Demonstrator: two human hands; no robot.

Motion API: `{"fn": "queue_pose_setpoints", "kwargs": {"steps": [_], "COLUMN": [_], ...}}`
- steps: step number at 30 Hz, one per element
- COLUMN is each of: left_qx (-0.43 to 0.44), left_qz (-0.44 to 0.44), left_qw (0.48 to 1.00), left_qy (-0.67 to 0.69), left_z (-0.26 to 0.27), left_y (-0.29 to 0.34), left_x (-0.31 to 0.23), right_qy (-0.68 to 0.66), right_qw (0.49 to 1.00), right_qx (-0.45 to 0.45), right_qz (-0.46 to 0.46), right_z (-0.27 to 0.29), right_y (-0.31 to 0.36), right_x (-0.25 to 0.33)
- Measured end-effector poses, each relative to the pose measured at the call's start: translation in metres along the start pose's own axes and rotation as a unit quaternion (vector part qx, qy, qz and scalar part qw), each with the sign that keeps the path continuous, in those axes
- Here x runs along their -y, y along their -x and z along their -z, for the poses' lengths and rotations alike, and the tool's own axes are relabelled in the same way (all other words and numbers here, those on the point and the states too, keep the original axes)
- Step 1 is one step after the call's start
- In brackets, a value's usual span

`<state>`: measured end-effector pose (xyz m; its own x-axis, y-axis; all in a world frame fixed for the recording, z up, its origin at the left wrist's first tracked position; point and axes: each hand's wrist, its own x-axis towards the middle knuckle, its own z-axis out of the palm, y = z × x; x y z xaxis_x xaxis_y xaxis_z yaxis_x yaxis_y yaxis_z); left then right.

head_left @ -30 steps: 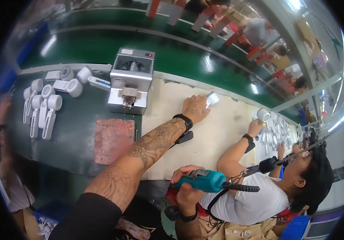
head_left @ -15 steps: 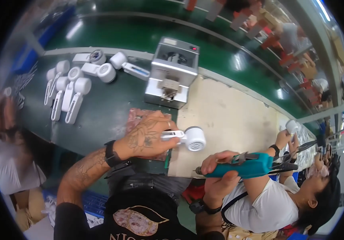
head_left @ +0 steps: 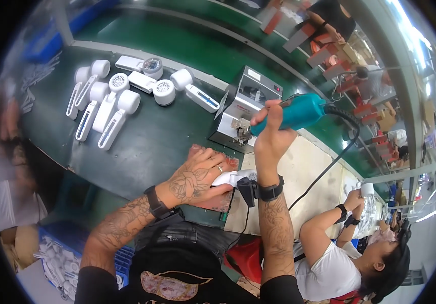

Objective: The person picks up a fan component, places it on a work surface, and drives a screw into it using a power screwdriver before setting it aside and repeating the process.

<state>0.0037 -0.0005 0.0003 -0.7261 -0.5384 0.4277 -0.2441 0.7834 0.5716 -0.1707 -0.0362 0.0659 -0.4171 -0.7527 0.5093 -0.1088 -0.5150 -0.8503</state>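
Note:
My left hand (head_left: 197, 176) presses down on a white handheld device (head_left: 232, 177) lying on a reddish mat (head_left: 213, 201) at the near edge of the green worktable (head_left: 147, 142). Raised above it, my right hand (head_left: 271, 134) is closed around a teal electric screwdriver (head_left: 294, 114), whose black cable (head_left: 339, 152) trails to the right. The screwdriver tip points left toward a grey metal machine (head_left: 246, 109).
Several white handheld devices (head_left: 106, 101) lie in a group at the table's far left. A green conveyor (head_left: 203, 45) runs behind the table. To my right a co-worker in a white shirt (head_left: 329, 268) reaches onto a beige surface (head_left: 304, 172).
My left hand drew the white device from the beige surface onto the reddish mat and now holds it down. My right hand lifted the teal screwdriver from my lap to above the table.

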Motion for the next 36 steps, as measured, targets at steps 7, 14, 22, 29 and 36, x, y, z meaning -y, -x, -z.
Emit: {"fn": "queue_pose_setpoints", "kwargs": {"steps": [7, 14, 22, 29, 36], "left_qx": [0.003, -0.021, -0.023, 0.002, -0.007], "left_qz": [0.003, 0.013, 0.019, 0.021, 0.003], "left_qw": [1.0, 1.0, 1.0, 1.0, 1.0], "left_qy": [0.005, -0.008, 0.006, -0.003, -0.019], "left_z": [-0.004, -0.009, -0.009, -0.008, -0.006], "left_y": [-0.002, -0.001, -0.002, -0.002, -0.002], "left_x": [0.001, 0.003, 0.003, 0.001, 0.004], "right_qy": [-0.035, -0.019, -0.006, -0.028, -0.018], "right_qw": [0.999, 0.996, 0.994, 0.996, 0.993], "right_qx": [-0.007, -0.007, -0.001, 0.019, -0.007], "right_qz": [-0.037, -0.085, -0.105, -0.087, -0.113], "right_z": [0.0, 0.024, 0.031, 0.029, 0.027], "right_y": [0.012, 0.052, 0.064, 0.07, 0.067], "right_x": [-0.011, 0.032, 0.021, 0.014, 0.014]}}
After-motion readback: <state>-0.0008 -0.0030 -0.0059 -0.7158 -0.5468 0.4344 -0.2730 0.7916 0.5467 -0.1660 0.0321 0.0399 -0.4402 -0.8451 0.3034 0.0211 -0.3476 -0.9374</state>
